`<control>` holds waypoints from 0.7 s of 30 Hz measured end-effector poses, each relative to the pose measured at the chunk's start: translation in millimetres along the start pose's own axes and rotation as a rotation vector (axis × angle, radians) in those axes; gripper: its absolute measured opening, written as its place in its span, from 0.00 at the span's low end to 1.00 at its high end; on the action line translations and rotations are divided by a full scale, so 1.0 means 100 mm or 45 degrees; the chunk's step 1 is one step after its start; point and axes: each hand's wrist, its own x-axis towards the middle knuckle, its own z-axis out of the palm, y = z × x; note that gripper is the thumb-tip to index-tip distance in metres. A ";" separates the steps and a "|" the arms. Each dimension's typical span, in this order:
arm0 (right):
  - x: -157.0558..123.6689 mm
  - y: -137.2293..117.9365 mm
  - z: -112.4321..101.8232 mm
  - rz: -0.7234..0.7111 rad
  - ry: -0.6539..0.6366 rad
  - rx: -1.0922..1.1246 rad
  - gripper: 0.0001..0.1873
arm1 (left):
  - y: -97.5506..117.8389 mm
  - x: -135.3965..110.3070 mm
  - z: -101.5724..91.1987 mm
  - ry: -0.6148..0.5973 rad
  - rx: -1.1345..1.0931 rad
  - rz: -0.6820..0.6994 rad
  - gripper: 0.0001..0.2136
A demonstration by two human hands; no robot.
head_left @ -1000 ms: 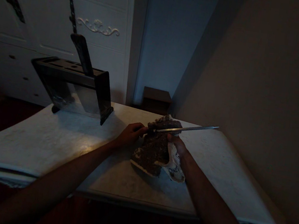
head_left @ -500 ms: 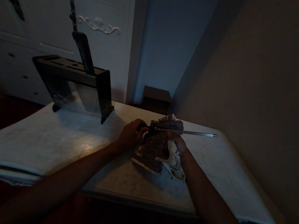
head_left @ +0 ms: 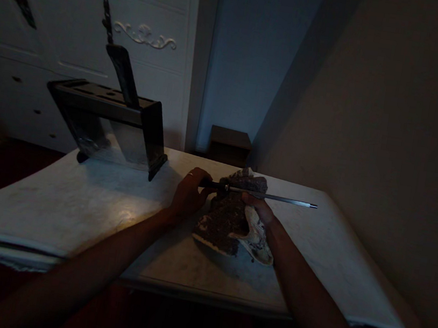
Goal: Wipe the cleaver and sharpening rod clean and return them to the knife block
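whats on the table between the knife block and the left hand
Nothing: in the head view the pale table is bare between the knife block and the left hand, which grips the dark handle of the steel rod.

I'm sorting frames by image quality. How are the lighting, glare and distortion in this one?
Head view: very dim, with heavy shadow over both arms; a soft glare patch on the table beside the left hand; the table's edges bow from wide-angle distortion; the rod stays sharp, while the cloth under the right hand is murky.
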 end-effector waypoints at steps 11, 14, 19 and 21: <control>-0.02 -0.04 0.10 -0.109 -0.016 0.076 0.20 | 0.00 0.02 -0.01 -0.032 -0.111 -0.063 0.07; -0.02 -0.05 0.11 -0.092 -0.033 0.094 0.19 | 0.00 0.02 0.00 -0.068 -0.099 -0.127 0.07; -0.05 -0.05 0.14 -0.104 0.045 0.079 0.21 | 0.01 0.02 0.01 -0.132 -0.213 -0.273 0.12; -0.07 -0.06 0.17 -0.102 0.036 0.055 0.22 | 0.03 0.02 0.02 -0.183 -0.357 -0.364 0.15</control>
